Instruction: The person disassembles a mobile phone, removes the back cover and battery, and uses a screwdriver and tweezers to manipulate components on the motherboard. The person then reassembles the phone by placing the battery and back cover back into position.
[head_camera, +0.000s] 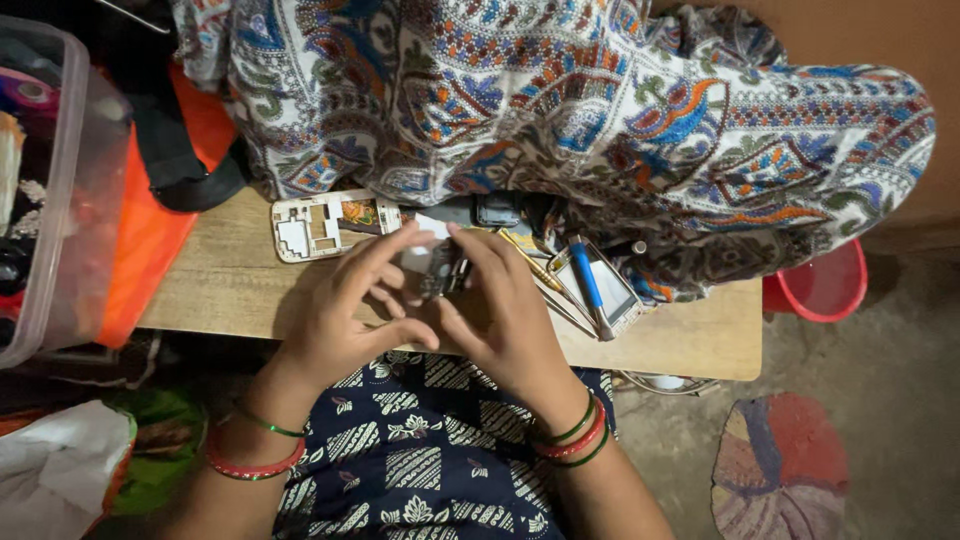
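Looking down, we count two hands meeting over one wooden board (230, 290) laid across the lap. The left hand (345, 315) and the right hand (500, 310) close from either side on one small dark phone part (440, 272), pinched between their fingertips just above the board's middle. We cannot tell exactly which fingers bear on it.

At ten o'clock from the part lies one pale phone frame (310, 225), flat on the board. At three o'clock sits one phone shell with a light screen (615, 290), and across it rests one blue-handled screwdriver (588, 280). Between the right hand and that shell we see two thin metal tools (535, 265).

At twelve o'clock one patterned cloth (600, 110) drapes over the board's far edge. At nine o'clock stands one clear plastic box (70, 180); at three o'clock, farther out, one red bucket (825, 285).

We count red and green bangles on both wrists.
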